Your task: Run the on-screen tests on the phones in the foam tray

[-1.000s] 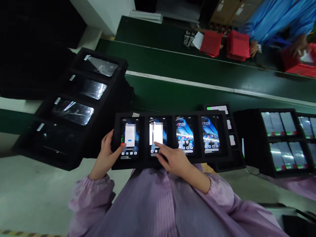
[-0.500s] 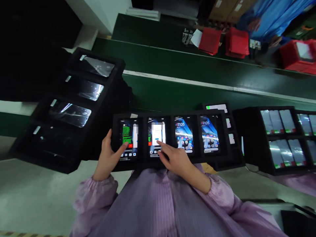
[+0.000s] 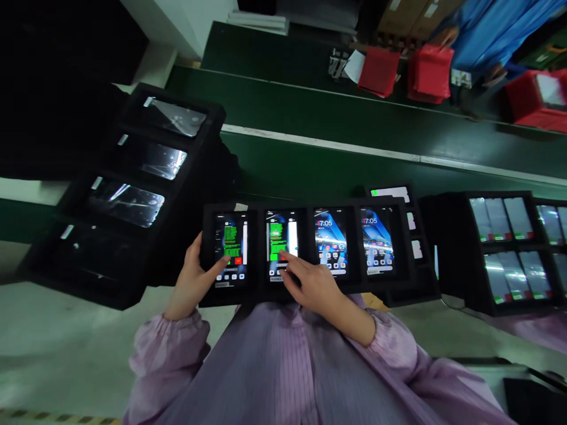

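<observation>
Just in front of me is a black tray (image 3: 305, 289) with smartphones lying in a row of slots. My left hand (image 3: 191, 277) grips its left end, fingers along the outer side and thumb over the leftmost phone (image 3: 231, 236), whose screen shows green text and a red button. With the index finger stretched out, my right hand (image 3: 312, 282) is at the lower screen of the second phone (image 3: 277, 230), also covered in green text. Farther right, a third phone (image 3: 330, 236) and a fourth phone (image 3: 377, 239) show a blue home screen reading 17:05.
At the left stands a black tray of dark-screened phones (image 3: 128, 200). Stacked trays with lit phones (image 3: 509, 248) are on the right. Beyond the green bench (image 3: 310, 165), a person in blue sleeves (image 3: 491, 35) handles red pouches (image 3: 432, 71).
On the second phone, the white pop-up has given way to green text with a green button. My hands stay nearly in place. Across the bench, the co-worker's hand has reached the red pouches.
</observation>
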A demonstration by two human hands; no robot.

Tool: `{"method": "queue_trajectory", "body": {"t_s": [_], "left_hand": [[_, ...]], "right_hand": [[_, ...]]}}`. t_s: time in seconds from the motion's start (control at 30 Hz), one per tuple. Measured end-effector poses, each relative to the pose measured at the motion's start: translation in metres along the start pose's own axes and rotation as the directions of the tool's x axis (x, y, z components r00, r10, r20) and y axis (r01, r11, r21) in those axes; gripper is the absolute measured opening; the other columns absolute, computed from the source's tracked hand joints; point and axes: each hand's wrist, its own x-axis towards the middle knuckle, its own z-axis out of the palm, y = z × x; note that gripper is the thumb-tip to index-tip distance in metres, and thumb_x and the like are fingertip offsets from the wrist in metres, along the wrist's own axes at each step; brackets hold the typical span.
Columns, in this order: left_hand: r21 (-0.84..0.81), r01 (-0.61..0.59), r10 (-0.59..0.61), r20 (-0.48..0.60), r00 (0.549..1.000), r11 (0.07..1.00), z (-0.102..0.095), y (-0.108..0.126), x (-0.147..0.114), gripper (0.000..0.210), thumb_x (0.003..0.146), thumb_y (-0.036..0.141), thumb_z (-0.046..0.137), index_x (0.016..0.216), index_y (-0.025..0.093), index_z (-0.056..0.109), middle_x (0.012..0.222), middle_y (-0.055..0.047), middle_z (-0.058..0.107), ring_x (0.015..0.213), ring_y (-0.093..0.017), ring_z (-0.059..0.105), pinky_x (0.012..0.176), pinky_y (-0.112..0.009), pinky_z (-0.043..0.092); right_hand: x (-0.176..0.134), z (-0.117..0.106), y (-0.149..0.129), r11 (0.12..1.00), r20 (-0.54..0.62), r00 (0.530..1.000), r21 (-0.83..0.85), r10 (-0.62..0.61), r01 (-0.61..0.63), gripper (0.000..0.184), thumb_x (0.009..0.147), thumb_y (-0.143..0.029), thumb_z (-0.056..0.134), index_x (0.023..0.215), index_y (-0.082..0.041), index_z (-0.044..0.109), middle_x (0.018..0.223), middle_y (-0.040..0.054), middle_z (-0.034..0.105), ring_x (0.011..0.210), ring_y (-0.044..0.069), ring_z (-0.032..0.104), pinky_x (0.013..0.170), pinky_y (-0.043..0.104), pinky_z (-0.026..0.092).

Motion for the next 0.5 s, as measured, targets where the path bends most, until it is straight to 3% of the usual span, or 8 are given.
{"method": "queue_trajectory", "body": {"t_s": [0.13, 0.27, 0.37, 0.5], "left_hand": [[-0.053, 0.015, -0.017, -0.031, 0.999, 0.999, 0.001, 0.002, 0.003, 0.081, 0.074, 0.052, 0.078, 0.147, 0.029, 0.051, 0.143, -0.011, 0.057, 0.137, -0.031, 0.054, 0.119, -0.049, 0.042], [-0.037, -0.015, 0.011, -0.089, 0.996, 0.999, 0.006, 0.010, 0.008, 0.076, 0.076, 0.050, 0.076, 0.144, 0.028, 0.054, 0.141, -0.011, 0.056, 0.140, -0.030, 0.051, 0.120, -0.048, 0.040], [-0.013, -0.043, 0.042, -0.107, 0.993, 0.999, 0.010, 0.014, 0.011, 0.076, 0.074, 0.048, 0.076, 0.144, 0.026, 0.054, 0.138, -0.012, 0.058, 0.139, -0.031, 0.051, 0.120, -0.048, 0.039], [-0.098, -0.017, 0.002, -0.144, 0.990, 0.995, 0.012, 0.015, 0.010, 0.064, 0.079, 0.048, 0.072, 0.138, 0.027, 0.059, 0.135, -0.011, 0.061, 0.135, -0.029, 0.054, 0.118, -0.046, 0.042]], "right_hand": [[0.012, 0.006, -0.005, 0.999, 0.058, 0.998, -0.026, -0.026, 0.027, 0.029, 0.107, -0.035, 0.046, 0.107, -0.019, 0.071, 0.134, 0.0095, 0.072, 0.102, 0.021, 0.078, 0.059, 0.026, 0.056], [0.015, 0.006, -0.005, 0.999, 0.077, 0.997, -0.041, 0.017, -0.014, 0.026, 0.105, -0.032, 0.049, 0.114, -0.020, 0.070, 0.133, 0.0095, 0.073, 0.096, 0.020, 0.079, 0.059, 0.026, 0.056], [0.008, -0.004, 0.001, 1.000, -0.025, 1.000, 0.031, -0.005, 0.006, 0.024, 0.104, -0.030, 0.049, 0.109, -0.021, 0.071, 0.128, 0.0081, 0.076, 0.088, 0.018, 0.078, 0.059, 0.024, 0.055], [-0.013, -0.027, 0.020, 0.994, -0.203, 0.979, 0.112, 0.021, 0.002, 0.024, 0.104, -0.025, 0.046, 0.090, -0.023, 0.066, 0.118, 0.0070, 0.079, 0.060, 0.011, 0.071, 0.051, 0.023, 0.050]]}}
